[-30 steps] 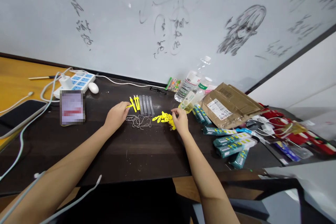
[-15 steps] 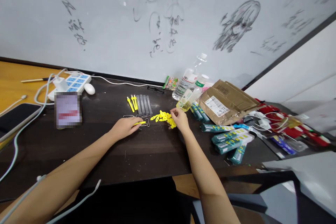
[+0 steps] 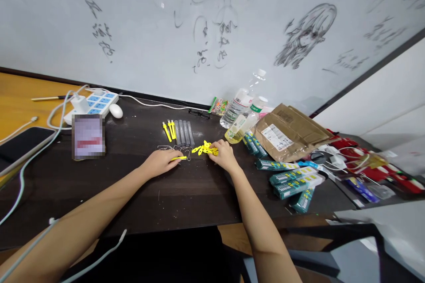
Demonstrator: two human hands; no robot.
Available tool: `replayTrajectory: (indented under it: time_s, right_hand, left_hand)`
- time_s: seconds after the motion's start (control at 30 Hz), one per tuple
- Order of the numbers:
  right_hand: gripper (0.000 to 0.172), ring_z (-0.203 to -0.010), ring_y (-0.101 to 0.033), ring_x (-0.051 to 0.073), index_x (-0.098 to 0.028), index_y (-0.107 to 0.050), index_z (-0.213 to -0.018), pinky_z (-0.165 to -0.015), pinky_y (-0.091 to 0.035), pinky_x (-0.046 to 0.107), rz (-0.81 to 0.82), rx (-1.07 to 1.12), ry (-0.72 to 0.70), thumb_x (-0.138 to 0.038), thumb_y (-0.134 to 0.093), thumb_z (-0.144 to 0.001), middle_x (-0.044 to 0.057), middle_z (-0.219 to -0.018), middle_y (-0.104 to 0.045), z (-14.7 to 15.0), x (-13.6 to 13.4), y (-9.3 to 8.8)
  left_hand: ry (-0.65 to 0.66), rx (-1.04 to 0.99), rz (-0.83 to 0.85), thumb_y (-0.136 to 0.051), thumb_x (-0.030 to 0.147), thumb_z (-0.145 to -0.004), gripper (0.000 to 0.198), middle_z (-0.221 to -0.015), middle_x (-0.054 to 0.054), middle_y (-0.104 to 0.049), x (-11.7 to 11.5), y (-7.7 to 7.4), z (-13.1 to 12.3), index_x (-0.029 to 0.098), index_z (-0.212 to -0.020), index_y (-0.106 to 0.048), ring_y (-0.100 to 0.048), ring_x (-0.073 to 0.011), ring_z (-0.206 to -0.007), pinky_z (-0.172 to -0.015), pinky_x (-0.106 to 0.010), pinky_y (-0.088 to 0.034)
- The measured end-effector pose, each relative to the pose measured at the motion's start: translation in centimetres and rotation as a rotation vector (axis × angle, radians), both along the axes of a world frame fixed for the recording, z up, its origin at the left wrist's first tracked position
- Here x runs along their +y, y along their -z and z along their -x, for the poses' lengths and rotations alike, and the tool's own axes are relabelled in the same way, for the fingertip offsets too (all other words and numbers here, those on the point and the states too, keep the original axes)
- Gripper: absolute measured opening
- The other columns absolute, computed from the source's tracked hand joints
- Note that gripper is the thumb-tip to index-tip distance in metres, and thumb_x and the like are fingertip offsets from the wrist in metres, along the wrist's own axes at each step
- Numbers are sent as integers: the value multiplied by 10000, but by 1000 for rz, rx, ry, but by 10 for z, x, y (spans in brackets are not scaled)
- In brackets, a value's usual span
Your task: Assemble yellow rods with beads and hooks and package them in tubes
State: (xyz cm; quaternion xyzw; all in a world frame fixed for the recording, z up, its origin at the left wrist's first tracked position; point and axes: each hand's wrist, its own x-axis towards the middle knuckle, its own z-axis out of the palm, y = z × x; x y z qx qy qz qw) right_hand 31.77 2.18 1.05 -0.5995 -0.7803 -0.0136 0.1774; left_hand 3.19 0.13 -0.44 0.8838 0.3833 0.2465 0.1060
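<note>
My left hand (image 3: 161,163) rests on the dark table (image 3: 186,194) with its fingers closed on a thin yellow stick (image 3: 179,158), right beside a tangle of bent wire hooks (image 3: 175,149). My right hand (image 3: 224,155) lies over a pile of small yellow plastic pieces (image 3: 204,148), fingers curled into the pile. Behind both hands, a row of clear tubes (image 3: 185,132) and three yellow-capped sticks (image 3: 169,130) lies side by side.
Green-and-yellow packets (image 3: 292,180) and a brown parcel (image 3: 288,130) lie to the right, with water bottles (image 3: 241,104) behind. A power strip (image 3: 96,104), white cables and a phone (image 3: 20,146) sit at the left. A whiteboard with drawings stands behind the table.
My left hand picked a yellow stick from the row and drew it back to the wire hooks. My right hand shifted left and settled onto the yellow pile.
</note>
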Motion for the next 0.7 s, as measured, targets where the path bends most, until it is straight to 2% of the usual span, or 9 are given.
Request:
replayTrajectory:
  time_s: [0.23, 0.3, 0.37, 0.43, 0.5, 0.6, 0.7]
  right_hand:
    - [50, -890, -478, 225, -220, -593, -768, -768, -371, 349, 22, 55, -19, -270, -597, -775, 41, -894, -561, 2, -1, -4]
    - [83, -879, -483, 221, -211, -585, -739, -781, -383, 356, -13, 151, -41, -283, -605, -775, 43, -867, -567, 4, -1, -6]
    - [130, -835, -501, 203, -200, -579, -738, -770, -407, 344, -6, 367, -115, -319, -609, -783, 40, -816, -569, 9, -2, -8]
    - [180, -753, -525, 170, -189, -582, -780, -722, -437, 315, 115, 657, -241, -366, -608, -796, 25, -760, -570, 19, -5, -7]
    - [229, -669, -544, 134, -180, -589, -838, -669, -460, 288, 320, 899, -372, -404, -616, -800, 10, -743, -583, 31, -9, -3]
    - [254, -636, -578, 107, -176, -598, -893, -660, -494, 273, 559, 1097, -498, -403, -648, -790, 2, -765, -605, 49, -16, 7]
    - [275, -654, -604, 100, -182, -581, -944, -697, -528, 282, 706, 1224, -536, -391, -664, -786, -5, -771, -615, 61, -21, 14]
  left_hand:
    - [16, -21, 16, -408, 357, -915, 262, -1010, -9, -701, 0, 1, 0, 267, -1053, -611, -657, -199, -884, -721, -281, -458]
    - [20, -47, 38, -393, 369, -921, 276, -1017, -11, -701, 0, -1, -1, 263, -1060, -607, -654, -199, -894, -740, -282, -454]
    - [28, -80, 67, -377, 377, -928, 292, -1028, -12, -697, -2, -4, -1, 258, -1075, -600, -650, -192, -896, -763, -279, -448]
    - [27, -111, 104, -371, 383, -931, 299, -1024, -8, -694, -5, -7, -3, 256, -1087, -593, -647, -181, -876, -765, -271, -440]
    - [12, -141, 145, -378, 382, -928, 296, -965, 0, -695, -7, -9, -5, 251, -1085, -591, -643, -168, -817, -737, -260, -432]
    - [11, -199, 199, -388, 374, -919, 290, -813, 11, -674, -10, -11, -7, 231, -1052, -601, -609, -141, -684, -668, -241, -417]
    - [57, -262, 238, -396, 364, -910, 284, -758, 7, -650, -10, -10, -9, 208, -999, -616, -575, -129, -642, -639, -230, -407]
